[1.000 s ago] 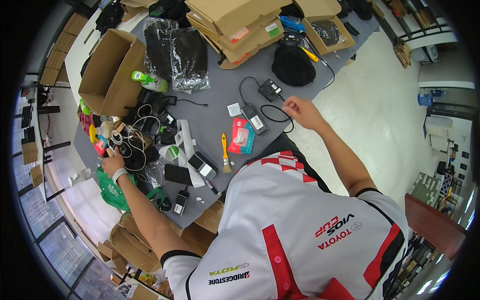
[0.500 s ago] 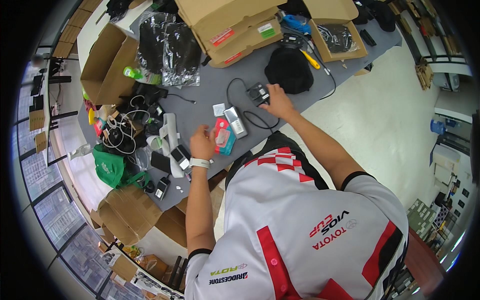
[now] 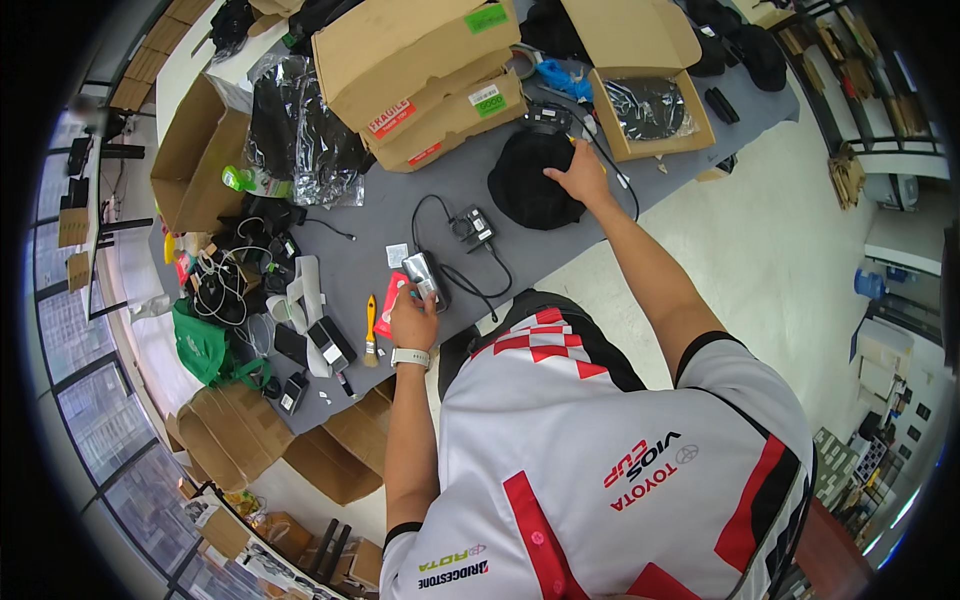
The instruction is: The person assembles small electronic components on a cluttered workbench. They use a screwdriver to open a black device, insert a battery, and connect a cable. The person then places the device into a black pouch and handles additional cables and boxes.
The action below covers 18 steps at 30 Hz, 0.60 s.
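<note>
My left hand (image 3: 413, 320) rests at the near end of a silver box-shaped device (image 3: 423, 276), over a red packet (image 3: 389, 303), its thumb and fingers apart. Left of it lies a flat brush (image 3: 371, 335) with a yellow handle and pale bristles. My right hand (image 3: 583, 180) is at the right edge of a black cap (image 3: 532, 180), thumb stretched over the fabric. A sliver of a yellow handle (image 3: 574, 140) shows at its fingertips; the rest is hidden. A small black device (image 3: 472, 228) with a cable lies on the table between the hands.
Cardboard boxes (image 3: 420, 60) are stacked at the back, and an open box (image 3: 705, 125) holds a bagged black item. Black plastic bags (image 3: 320, 140) lie back left. Tangled cables (image 3: 230, 275) and a green bag (image 3: 200, 343) crowd the left side.
My right hand has let go of the small black device and moved away to the cap and yellow handle. My left hand has come over the packet, and the brush now shows.
</note>
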{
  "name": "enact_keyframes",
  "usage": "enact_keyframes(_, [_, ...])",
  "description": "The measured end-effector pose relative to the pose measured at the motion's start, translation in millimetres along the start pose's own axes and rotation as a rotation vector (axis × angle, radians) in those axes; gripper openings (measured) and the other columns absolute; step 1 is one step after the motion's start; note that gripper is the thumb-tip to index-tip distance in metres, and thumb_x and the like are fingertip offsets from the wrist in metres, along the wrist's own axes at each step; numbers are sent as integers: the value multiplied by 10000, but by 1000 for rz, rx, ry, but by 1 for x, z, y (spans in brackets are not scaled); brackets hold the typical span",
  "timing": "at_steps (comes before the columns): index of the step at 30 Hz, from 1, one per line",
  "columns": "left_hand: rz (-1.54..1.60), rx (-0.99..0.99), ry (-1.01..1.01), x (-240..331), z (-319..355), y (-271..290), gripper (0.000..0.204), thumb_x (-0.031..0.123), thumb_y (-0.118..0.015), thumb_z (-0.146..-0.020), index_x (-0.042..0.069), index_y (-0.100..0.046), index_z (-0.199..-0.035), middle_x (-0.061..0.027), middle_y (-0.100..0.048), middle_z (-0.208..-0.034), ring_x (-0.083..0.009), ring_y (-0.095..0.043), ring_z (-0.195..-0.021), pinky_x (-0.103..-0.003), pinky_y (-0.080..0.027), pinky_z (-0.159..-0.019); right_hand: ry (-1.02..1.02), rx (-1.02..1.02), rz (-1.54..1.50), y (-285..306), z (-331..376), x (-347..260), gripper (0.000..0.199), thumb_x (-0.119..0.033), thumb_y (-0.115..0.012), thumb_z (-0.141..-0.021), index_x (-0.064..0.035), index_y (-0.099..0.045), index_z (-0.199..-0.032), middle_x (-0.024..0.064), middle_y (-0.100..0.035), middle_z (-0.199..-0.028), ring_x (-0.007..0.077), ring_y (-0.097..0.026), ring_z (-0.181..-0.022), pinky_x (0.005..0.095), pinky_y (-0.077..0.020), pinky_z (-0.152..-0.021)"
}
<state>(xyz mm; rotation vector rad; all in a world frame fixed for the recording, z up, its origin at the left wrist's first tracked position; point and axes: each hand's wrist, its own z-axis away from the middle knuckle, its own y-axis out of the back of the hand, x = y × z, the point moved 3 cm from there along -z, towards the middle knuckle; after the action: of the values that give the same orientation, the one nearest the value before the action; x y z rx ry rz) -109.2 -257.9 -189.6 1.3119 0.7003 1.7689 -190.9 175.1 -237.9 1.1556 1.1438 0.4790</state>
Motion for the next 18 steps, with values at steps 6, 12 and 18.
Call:
enact_keyframes(6, [6,170,-101,29,-3,8,455,214,-774,-964,-4,-592,-1320,-195,-682,-1074,-329,-689,-921,-445,-551,-808,-110,-227,-295,-11,-18,22,526,-199,-701,-936,50,-537,-1369,279,-676,-1253,404,-689,-1162,444,-528,-1026])
enact_keyframes(12, [223,246,-293,93,-14,25,444,191,-724,-1015,-20,-569,-1374,-198,-660,-1181,-297,-667,-964,-418,-551,-846,10,-515,-700,32,16,34,430,-81,-582,-948,2,-562,-1369,151,-688,-1266,242,-648,-1211,360,-498,-1038])
enact_keyframes(18, [531,-51,-428,166,-48,-10,549,232,-657,-1065,-13,-467,-1518,-245,-659,-1332,-287,-724,-967,-398,-580,-865,164,-802,-859,60,47,25,416,-41,-569,-914,-37,-574,-1330,67,-697,-1217,150,-640,-1135,306,-493,-1009])
